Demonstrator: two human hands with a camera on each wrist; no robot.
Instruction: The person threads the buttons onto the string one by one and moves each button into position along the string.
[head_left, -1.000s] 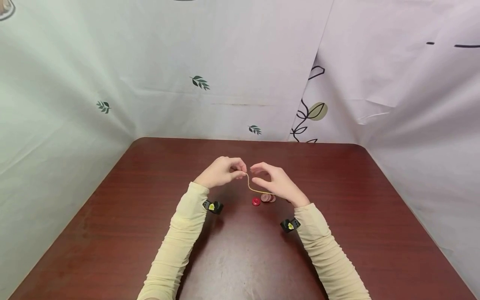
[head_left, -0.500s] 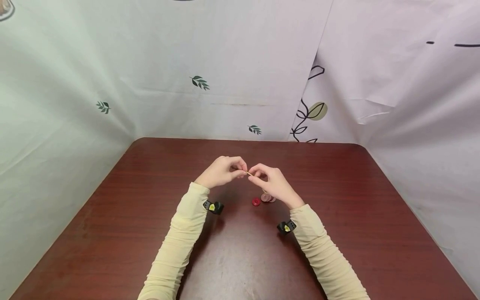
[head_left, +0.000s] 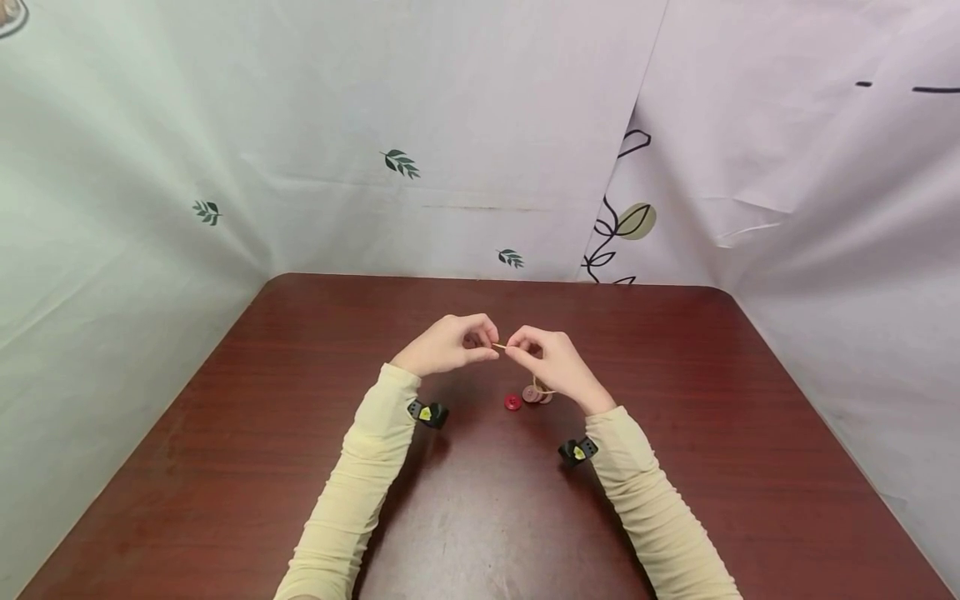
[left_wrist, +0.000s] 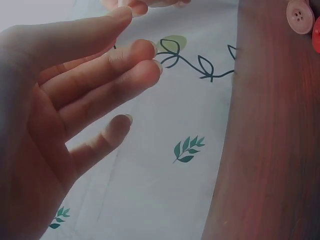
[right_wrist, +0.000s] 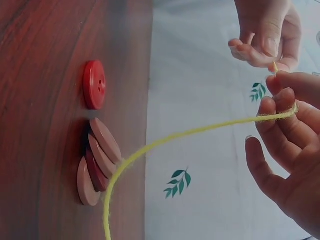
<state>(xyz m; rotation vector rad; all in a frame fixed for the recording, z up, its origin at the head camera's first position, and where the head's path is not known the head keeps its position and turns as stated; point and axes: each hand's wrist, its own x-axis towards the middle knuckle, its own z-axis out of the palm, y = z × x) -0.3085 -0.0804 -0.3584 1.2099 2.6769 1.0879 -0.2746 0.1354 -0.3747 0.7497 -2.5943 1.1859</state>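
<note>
Perhaps the yarn (right_wrist: 172, 136) can slip: the right hand (head_left: 551, 358) pinches it near the end, but the left hand (head_left: 447, 343), at nine o'clock from there, looks spread. Slack could also drag the buttons (right_wrist: 101, 156) at five o'clock.

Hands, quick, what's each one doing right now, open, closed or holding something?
Left hand: at the end of the yellow yarn; can't tell whether it grips it.
Right hand: closed, pinching the yellow yarn.
</note>
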